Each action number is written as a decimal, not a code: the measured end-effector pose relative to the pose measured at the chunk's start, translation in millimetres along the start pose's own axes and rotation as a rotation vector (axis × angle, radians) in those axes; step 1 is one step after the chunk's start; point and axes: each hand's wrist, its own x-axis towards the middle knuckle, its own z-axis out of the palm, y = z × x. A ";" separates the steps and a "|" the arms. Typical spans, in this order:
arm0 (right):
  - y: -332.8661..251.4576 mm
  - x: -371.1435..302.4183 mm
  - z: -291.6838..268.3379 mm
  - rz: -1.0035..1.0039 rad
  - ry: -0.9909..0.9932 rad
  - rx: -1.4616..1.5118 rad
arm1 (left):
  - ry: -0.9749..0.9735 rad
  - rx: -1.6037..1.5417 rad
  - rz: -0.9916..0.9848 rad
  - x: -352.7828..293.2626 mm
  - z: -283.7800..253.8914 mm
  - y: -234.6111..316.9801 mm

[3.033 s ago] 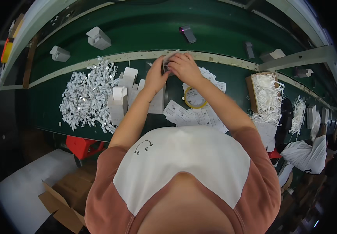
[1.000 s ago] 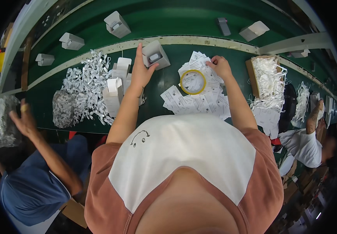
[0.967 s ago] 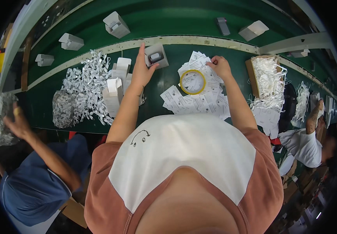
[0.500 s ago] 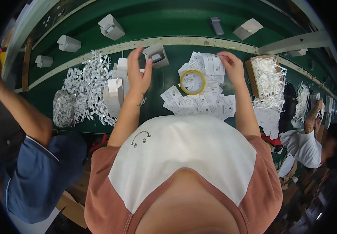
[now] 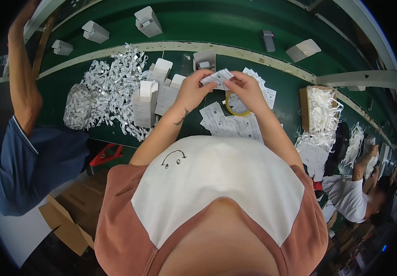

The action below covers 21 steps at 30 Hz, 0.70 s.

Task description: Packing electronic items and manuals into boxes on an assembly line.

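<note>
Between my two hands is a folded white printed leaflet point(image 5: 218, 77). My left hand point(image 5: 194, 89) grips its left side, and my right hand point(image 5: 246, 90) pinches the right side. Just beyond my left hand stands an open white box point(image 5: 204, 59) with a white adapter-like piece inside. A roll of yellow tape point(image 5: 236, 105) lies under my right hand, on top of a spread pile of printed leaflets point(image 5: 228, 123). Several open white boxes point(image 5: 144, 106) stand to the left of my left forearm.
Heaped white cables point(image 5: 113, 89) and a clear bag of small parts point(image 5: 78, 106) lie at left. A carton of white cables point(image 5: 322, 106) stands at right. More boxes point(image 5: 149, 22) sit on the green belt beyond the pale rail. Co-workers are on both sides.
My right hand has brought a leaflet leftward from the pile, and both hands now hold it. My left hand has come away from the open box. The left co-worker's arm has shifted.
</note>
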 end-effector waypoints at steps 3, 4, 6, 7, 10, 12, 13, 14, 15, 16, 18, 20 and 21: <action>-7.6 19.7 7.5 -0.310 0.135 -0.470 | 0.232 0.177 0.234 6.2 -15.3 -1.6; -12.1 27.7 9.2 -0.618 0.224 -0.706 | 0.389 0.355 0.348 10.2 -23.1 -1.5; -14.3 45.7 8.7 -0.719 0.202 -0.784 | 0.417 0.372 0.260 21.1 -32.0 -15.7; -14.0 51.8 9.0 -0.817 0.184 -0.862 | 0.438 0.388 0.171 26.4 -36.1 -28.1; -11.5 62.8 12.8 -0.867 0.120 -1.046 | 0.382 0.515 0.211 39.1 -27.2 -43.6; -7.6 67.8 16.2 -0.897 0.089 -1.102 | 0.421 0.522 0.180 44.2 -24.1 -45.0; -5.7 69.7 17.2 -0.928 0.061 -1.157 | 0.386 0.550 0.070 46.9 -23.7 -43.6; -3.5 70.7 18.8 -0.927 0.059 -1.159 | 0.349 0.578 -0.042 48.7 -23.0 -42.9; -1.0 71.3 20.6 -0.938 0.041 -1.164 | 0.349 0.577 -0.043 49.3 -22.2 -44.1; 1.8 71.0 22.8 -0.949 0.023 -1.168 | 0.341 0.542 -0.048 47.7 -23.0 -46.6; 6.0 68.0 24.4 -0.932 -0.007 -1.209 | 0.332 0.508 -0.055 45.8 -24.0 -53.0; 13.5 66.6 24.2 -0.916 -0.030 -1.252 | 0.312 0.343 0.021 45.9 -25.0 -58.7; 21.2 66.5 22.2 -0.884 -0.020 -1.309 | 0.309 0.343 0.022 44.7 -25.2 -61.6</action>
